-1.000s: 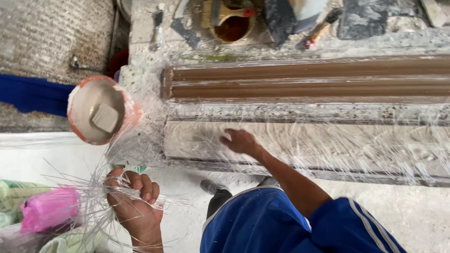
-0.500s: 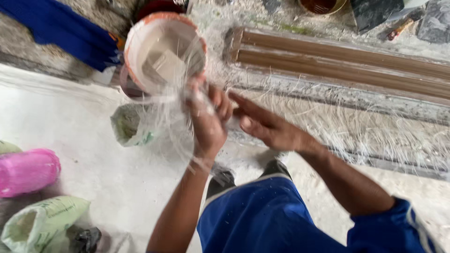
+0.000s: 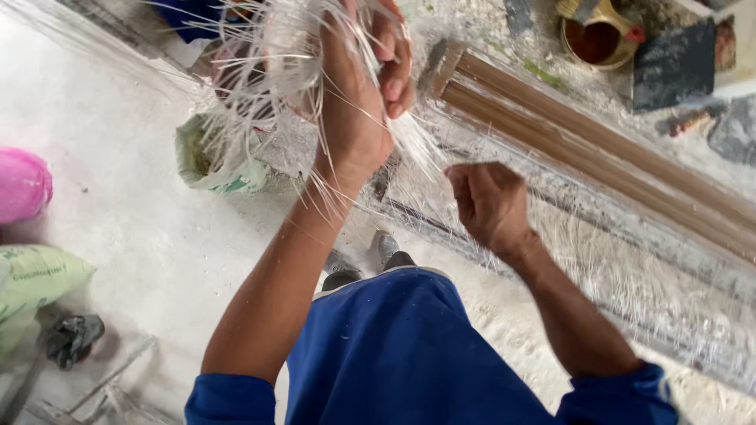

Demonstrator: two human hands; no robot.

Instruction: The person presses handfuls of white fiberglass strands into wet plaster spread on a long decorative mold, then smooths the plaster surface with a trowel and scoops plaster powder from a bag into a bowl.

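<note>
A pale green sack (image 3: 35,279) lies on the floor at the left edge, plump and rounded, with a line of dark print across its side. Just above it, also at the left edge, sits a bright pink bag (image 3: 22,185), rounded and unmarked as far as shows. Further up, near the middle left, an open green and white bag (image 3: 211,161) stands slumped on the floor, its mouth turned up and its sides crumpled. A small dark crumpled bag (image 3: 71,337) lies below the green sack.
</note>
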